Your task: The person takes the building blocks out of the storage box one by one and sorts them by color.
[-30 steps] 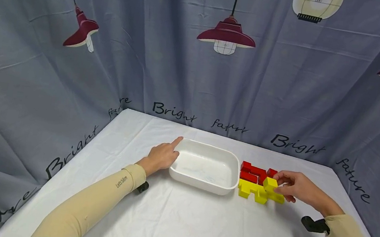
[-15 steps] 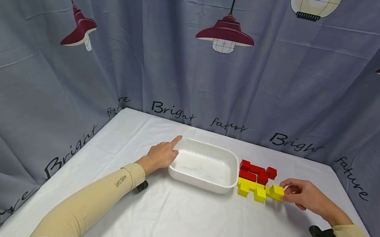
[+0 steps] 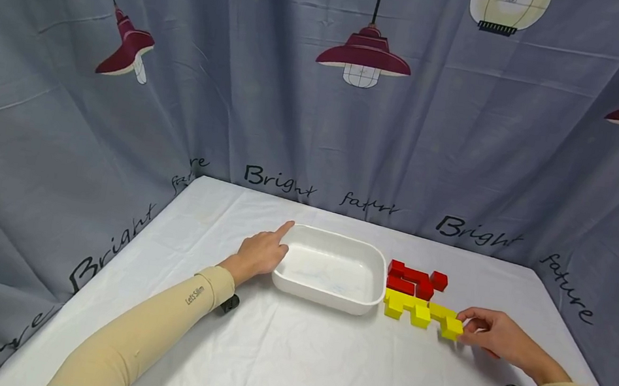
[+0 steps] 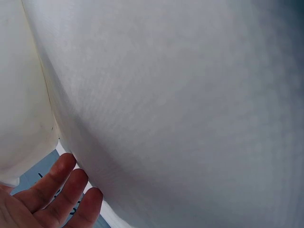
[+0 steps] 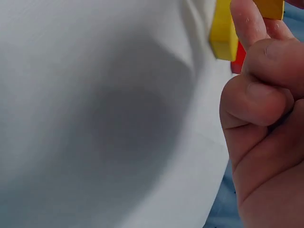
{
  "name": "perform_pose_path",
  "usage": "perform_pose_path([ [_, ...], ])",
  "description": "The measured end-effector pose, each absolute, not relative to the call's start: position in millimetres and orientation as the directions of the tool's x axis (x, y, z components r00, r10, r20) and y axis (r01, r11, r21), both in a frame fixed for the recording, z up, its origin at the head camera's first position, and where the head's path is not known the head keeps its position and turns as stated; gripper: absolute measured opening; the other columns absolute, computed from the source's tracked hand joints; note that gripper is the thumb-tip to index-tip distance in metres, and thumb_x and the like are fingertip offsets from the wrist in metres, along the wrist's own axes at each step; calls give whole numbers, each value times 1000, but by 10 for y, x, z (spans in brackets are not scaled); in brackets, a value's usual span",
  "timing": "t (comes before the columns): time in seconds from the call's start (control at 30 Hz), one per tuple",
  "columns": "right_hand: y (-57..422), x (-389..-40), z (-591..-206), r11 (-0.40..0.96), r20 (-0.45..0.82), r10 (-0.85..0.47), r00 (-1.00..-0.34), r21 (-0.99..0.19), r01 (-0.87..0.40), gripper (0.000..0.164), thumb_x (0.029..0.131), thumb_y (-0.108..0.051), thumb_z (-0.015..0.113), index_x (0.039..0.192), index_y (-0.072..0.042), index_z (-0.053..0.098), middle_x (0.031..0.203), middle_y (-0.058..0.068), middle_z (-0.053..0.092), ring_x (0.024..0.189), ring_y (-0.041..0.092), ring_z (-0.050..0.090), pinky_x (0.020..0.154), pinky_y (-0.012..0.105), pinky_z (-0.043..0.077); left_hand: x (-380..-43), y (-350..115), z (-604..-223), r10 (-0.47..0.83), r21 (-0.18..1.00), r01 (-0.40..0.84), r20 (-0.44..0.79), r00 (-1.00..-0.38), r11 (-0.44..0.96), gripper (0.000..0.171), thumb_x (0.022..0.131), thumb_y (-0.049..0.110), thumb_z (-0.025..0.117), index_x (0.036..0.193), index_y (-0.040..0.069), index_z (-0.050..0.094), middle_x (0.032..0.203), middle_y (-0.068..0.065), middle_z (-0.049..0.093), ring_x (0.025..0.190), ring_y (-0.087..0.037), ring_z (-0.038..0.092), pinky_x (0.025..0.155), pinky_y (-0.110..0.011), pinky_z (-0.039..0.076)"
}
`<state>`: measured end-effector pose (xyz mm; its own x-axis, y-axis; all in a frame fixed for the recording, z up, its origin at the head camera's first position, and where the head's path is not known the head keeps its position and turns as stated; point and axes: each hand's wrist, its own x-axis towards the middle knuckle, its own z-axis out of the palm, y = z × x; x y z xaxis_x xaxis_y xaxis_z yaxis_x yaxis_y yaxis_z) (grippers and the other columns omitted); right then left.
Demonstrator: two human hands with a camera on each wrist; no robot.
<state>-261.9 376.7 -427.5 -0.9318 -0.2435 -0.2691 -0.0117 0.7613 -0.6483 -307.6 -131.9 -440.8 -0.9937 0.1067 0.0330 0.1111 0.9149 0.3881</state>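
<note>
In the head view, my right hand (image 3: 503, 339) pinches a yellow cube (image 3: 451, 328) by its right side, in front of the right end of a row of yellow blocks (image 3: 406, 301). The right wrist view has the yellow cube (image 5: 270, 8) at the fingertips, with the other fingers curled below it. My left hand (image 3: 262, 254) rests at the left side of a white plastic tub (image 3: 327, 298), its index finger straight along the rim toward the back corner. Three fingers (image 4: 71, 190) of that hand stretch out, holding nothing, in the left wrist view.
Several red blocks (image 3: 412, 283) lie behind the yellow ones, right of the tub, with one red cube (image 3: 438, 281) slightly apart. A white cloth covers the table (image 3: 309, 364). A grey curtain (image 3: 274, 102) with printed lamps hangs behind the back edge.
My right hand has carried the yellow cube right, forward toward me and down, from over the yellow row to its front right. The left hand stays at the tub.
</note>
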Motion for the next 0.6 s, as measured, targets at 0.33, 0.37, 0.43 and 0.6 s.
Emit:
perform_pose_path([
  [0.33, 3816, -2600, -4431, 779, -266, -218, -939, -627, -3, 48, 82, -28, 82, 119, -4, 64, 87, 5, 61, 52, 17, 46, 47, 26, 39, -3063, -1313, -4408, 109, 394, 114, 35, -993, 912, 60, 104, 32, 40, 162, 30, 22, 140, -11, 62, 117, -32, 64, 84, -52, 53],
  [0.37, 3820, -2601, -4444, 782, -264, -214, -941, -623, -3, 48, 82, -28, 83, 119, -4, 64, 86, 5, 61, 52, 16, 46, 47, 26, 39, -3065, -1315, -4411, 111, 395, 117, 39, -993, 911, 60, 104, 31, 41, 161, 30, 23, 140, -11, 62, 116, -32, 64, 83, -52, 53],
  [0.43, 3822, -2601, -4462, 786, -256, -206, -944, -618, -4, 49, 82, -28, 83, 119, -4, 64, 86, 5, 61, 51, 16, 46, 46, 26, 39, -3066, -1318, -4416, 113, 394, 122, 47, -993, 911, 60, 104, 31, 40, 161, 29, 24, 139, -11, 62, 115, -32, 64, 82, -52, 53],
  [0.6, 3813, -2600, -4491, 789, -222, -185, -957, -615, -10, 50, 81, -26, 83, 121, -1, 64, 83, 5, 60, 51, 17, 47, 47, 26, 40, -3068, -1318, -4430, 106, 390, 117, 50, -993, 913, 60, 104, 31, 41, 161, 30, 23, 138, -11, 63, 113, -31, 65, 82, -52, 53],
])
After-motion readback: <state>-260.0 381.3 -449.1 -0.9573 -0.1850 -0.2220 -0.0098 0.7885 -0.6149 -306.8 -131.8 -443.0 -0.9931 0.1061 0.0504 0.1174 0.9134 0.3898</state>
